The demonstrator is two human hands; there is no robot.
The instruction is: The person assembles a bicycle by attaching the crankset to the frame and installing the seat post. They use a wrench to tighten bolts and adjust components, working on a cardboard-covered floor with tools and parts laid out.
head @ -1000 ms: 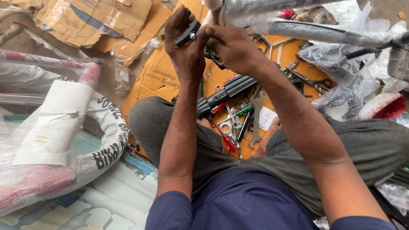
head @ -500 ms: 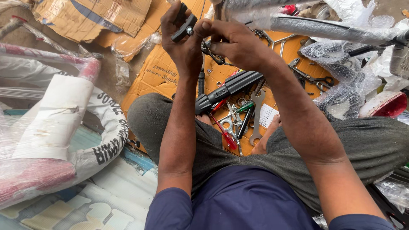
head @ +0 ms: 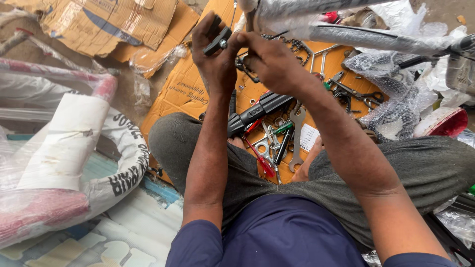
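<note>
Seated cross-legged on a sheet of flattened cardboard [head: 188, 94], I work a small black brake part [head: 217, 39] up near the cardboard's far edge, just below the plastic-wrapped bicycle frame tube [head: 366, 39]. My left hand [head: 213, 59] is clamped around the part, thumb and fingers closed over its black body so that only its end with a small silver bolt shows. My right hand [head: 269, 62] is pinched shut against that bolt end, fingertips pressed together on something too small to make out, perhaps a nut or a cable end.

By my reading, this is the fitting stage: a small fastener is being seated by feel on the part. The next move would call for a steady left hold and a fine twist from the right fingertips, or a tool from the pile.

Both forearms reach forward and up from my lap, elbows bent, wrists close together, the right wrist cocked inward toward the left. A spanner [head: 297, 143], red-handled screwdriver [head: 260, 160], and black handlebar grip [head: 255, 113] lie between my knees at the cardboard's near edge; a wrapped tyre [head: 123, 163] rests off its left edge.
</note>
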